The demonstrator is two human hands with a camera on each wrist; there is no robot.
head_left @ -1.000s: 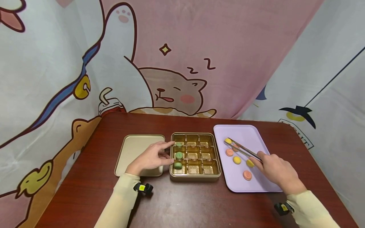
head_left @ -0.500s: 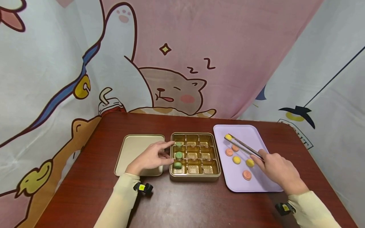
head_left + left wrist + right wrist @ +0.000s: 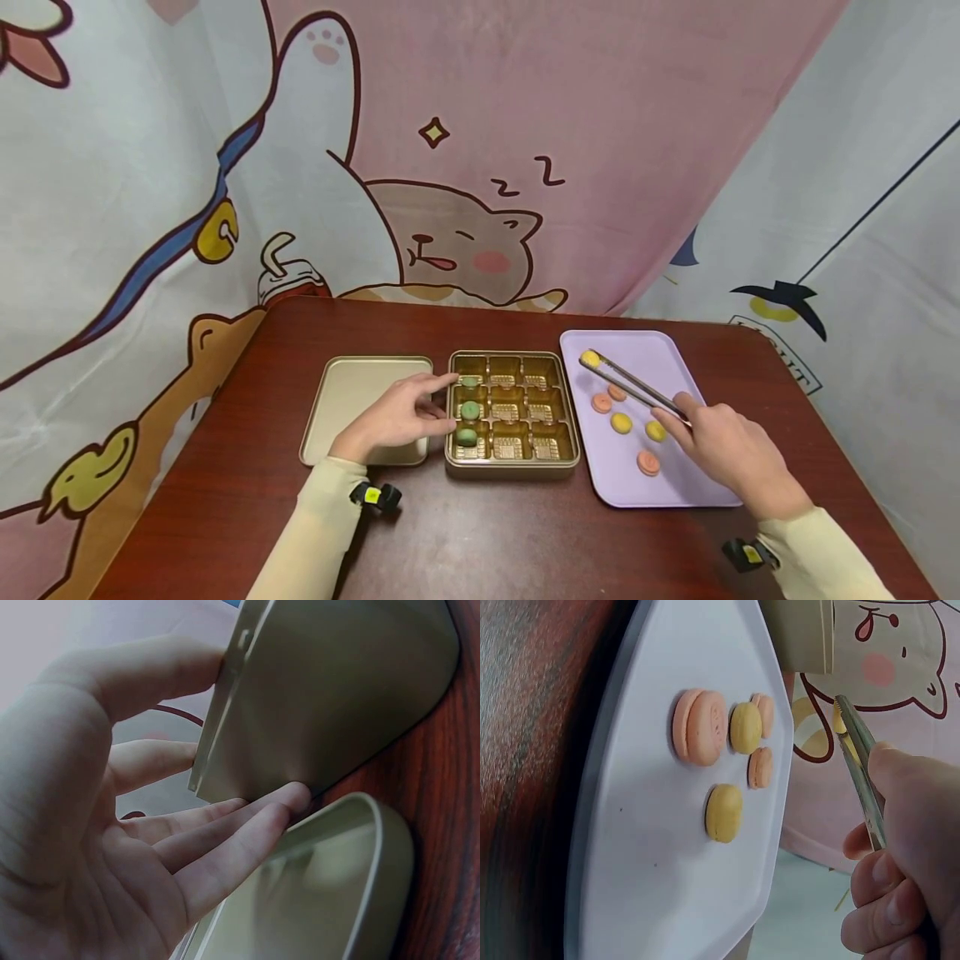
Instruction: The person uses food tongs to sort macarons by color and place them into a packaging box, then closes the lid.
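Note:
My right hand (image 3: pixel 731 446) grips metal tongs (image 3: pixel 637 385), their tips pinching a yellow macaron (image 3: pixel 590 358) above the far left of the lilac tray (image 3: pixel 675 483). In the right wrist view the tongs (image 3: pixel 864 769) show the macaron well off the tray. My left hand (image 3: pixel 393 414) touches the left wall of the gold box (image 3: pixel 513 471), thumb and index finger at its rim. From the left wrist view, the other fingers lie near the box side (image 3: pixel 330 697). Green macarons (image 3: pixel 470 410) stand in the three compartments of the box's left column.
Pink macarons (image 3: pixel 648 463) and two yellow macarons (image 3: pixel 621 423) lie on the tray, right of the box. A flat gold lid (image 3: pixel 348 392) rests left of the box, partly under my left hand. A printed curtain (image 3: pixel 615 125) hangs behind the table (image 3: pixel 465 542).
The tongs have lifted the yellow macaron and shifted slightly left toward the box. My left hand has stayed at the box rim.

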